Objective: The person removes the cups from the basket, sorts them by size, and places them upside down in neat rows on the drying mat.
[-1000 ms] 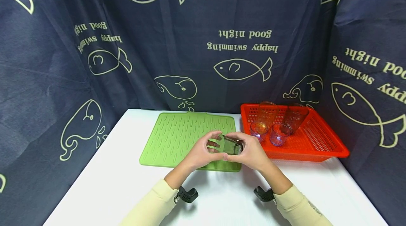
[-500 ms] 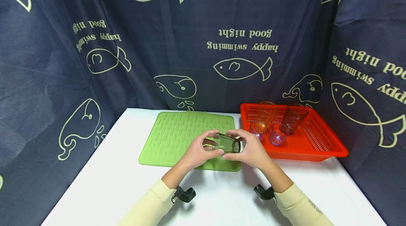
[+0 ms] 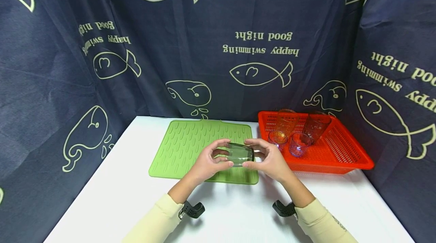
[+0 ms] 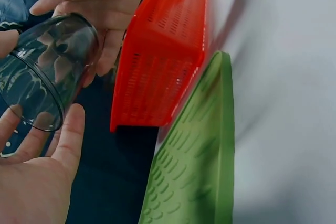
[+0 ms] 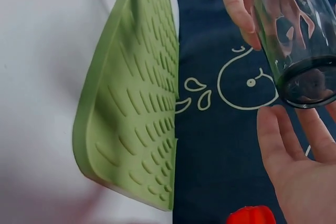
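A clear grey-green drinking glass (image 3: 240, 154) lies sideways between my two hands, above the near right part of a green drying mat (image 3: 190, 144). My left hand (image 3: 208, 162) holds it around the rim end, thumb on the near side and fingers on the far side. Around the thick base end, my right hand (image 3: 270, 162) curves its thumb and fingertips. In the left wrist view the open mouth of the glass (image 4: 50, 72) faces the left palm. The dark base of the glass (image 5: 310, 80) shows in the right wrist view, with right fingertips right at its edge.
On the right stands a red plastic basket (image 3: 340, 166) with slotted walls. Inside it are two tall tumblers (image 3: 287, 122) and two small purple-tinted glasses (image 3: 299, 146). A white table (image 3: 235, 212) carries mat and basket. Dark fish-print curtains (image 3: 218, 46) enclose the back and sides.
The glass and my left hand have shifted slightly left. My right hand has stayed nearly in place, with its fingers now nearer the base end. Basket and mat have not moved.
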{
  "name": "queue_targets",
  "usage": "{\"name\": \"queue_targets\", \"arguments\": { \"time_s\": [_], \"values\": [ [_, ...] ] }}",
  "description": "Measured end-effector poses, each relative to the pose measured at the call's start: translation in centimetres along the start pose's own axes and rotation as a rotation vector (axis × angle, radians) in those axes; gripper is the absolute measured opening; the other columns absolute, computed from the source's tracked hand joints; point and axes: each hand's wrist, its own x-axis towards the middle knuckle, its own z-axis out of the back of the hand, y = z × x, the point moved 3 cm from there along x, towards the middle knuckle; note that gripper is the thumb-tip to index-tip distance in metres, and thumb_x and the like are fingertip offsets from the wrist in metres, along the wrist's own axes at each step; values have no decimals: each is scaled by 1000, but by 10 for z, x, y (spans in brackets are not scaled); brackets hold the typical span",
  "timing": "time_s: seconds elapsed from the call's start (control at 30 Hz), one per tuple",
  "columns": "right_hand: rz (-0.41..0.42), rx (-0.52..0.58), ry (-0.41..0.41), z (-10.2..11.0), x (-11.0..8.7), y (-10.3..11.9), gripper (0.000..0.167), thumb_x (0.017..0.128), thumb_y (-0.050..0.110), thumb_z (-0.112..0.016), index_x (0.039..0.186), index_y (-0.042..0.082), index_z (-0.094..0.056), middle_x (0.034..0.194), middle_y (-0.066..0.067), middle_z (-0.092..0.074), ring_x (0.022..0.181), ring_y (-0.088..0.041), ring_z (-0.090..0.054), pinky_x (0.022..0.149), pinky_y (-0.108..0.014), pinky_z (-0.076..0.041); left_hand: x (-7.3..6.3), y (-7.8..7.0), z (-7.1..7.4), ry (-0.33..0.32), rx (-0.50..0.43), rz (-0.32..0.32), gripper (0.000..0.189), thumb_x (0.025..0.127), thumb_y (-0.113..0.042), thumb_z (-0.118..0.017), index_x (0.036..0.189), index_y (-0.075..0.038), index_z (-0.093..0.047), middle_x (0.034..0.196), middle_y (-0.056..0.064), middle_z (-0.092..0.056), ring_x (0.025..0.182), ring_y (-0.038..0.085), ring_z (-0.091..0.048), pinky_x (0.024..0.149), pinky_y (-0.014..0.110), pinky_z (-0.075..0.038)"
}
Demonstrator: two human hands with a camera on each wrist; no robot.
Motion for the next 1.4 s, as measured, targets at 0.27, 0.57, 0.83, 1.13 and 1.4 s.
{"name": "queue_targets", "arguments": {
  "time_s": [0.27, 0.57, 0.83, 1.13, 1.4],
  "values": [
    [-47, 209, 24, -7, -5, -4, 66, 77, -5, -86, 137, -7, -57, 132, -11, -66, 102, -17, -74, 84, -31, -64, -6, 3, 5, -1, -22, -38, 73, 80, 8, -79, 145, -1, -49, 139, 23, -54, 122, 41, -58, 99, 28, -58],
    [-37, 244, 15, -13, -7, -7, 60, 77, -7, -85, 132, -8, -61, 124, -1, -70, 99, -17, -75, 83, -34, -64, -11, 5, 8, 4, -30, -55, 72, 80, 6, -80, 145, -4, -50, 143, 21, -52, 122, 28, -61, 101, 30, -57],
    [-30, 235, -6, -19, -4, -8, 58, 78, -6, -84, 131, -10, -61, 121, -3, -70, 98, -13, -73, 81, -31, -64, -14, 6, 13, 12, -32, -44, 76, 82, 4, -80, 149, -2, -45, 145, 23, -50, 127, 38, -57, 104, 30, -56],
    [-76, 213, -50, -28, 8, -13, 56, 78, -4, -85, 130, -4, -64, 118, 0, -71, 95, -15, -73, 78, -30, -65, -23, 13, 39, 11, 91, -8, 80, 85, -4, -82, 153, -6, -41, 149, 18, -49, 127, 37, -56, 106, 36, -55],
    [-108, 228, -93, -38, 27, -16, 59, 75, -5, -86, 130, -3, -65, 124, -22, -68, 97, -19, -70, 79, -29, -64, -34, 21, 81, -72, 340, 72, 75, 88, -16, -82, 152, -10, -43, 143, 18, -53, 126, 48, -57, 108, 53, -51]
  ]
}}
